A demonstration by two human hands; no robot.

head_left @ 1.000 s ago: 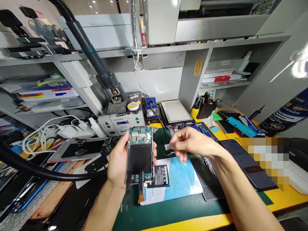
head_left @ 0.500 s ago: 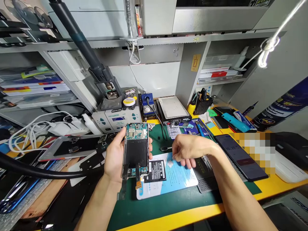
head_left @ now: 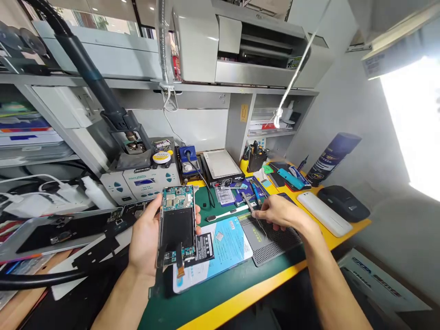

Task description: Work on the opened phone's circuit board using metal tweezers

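Observation:
An opened phone (head_left: 178, 227), its circuit board and black battery bay showing, rests in my left hand (head_left: 146, 233). The fingers wrap its edges, and a flex cable (head_left: 179, 263) hangs from its lower end. Over the grey perforated mat (head_left: 270, 254), my right hand (head_left: 280, 211) pinches what look like metal tweezers (head_left: 248, 201). Between the hands lies a blue and white card (head_left: 230, 245) bearing a small silver square (head_left: 219, 236). A black phone battery (head_left: 205, 247) sits on the card, partly behind the phone.
A black-and-white brush (head_left: 223, 214) lies beyond the card. Behind it stand a hot-air station (head_left: 147, 183), a soldering station (head_left: 188, 165) and a flat-topped box (head_left: 222, 165). A spray can (head_left: 332, 158) and a white phone (head_left: 324, 213) are at right. A black hose (head_left: 68, 276) crosses the left side.
My right hand has moved from over the blue card to the perforated mat and now pinches the tweezers. My left hand still holds the phone. The camera view has swung up and right.

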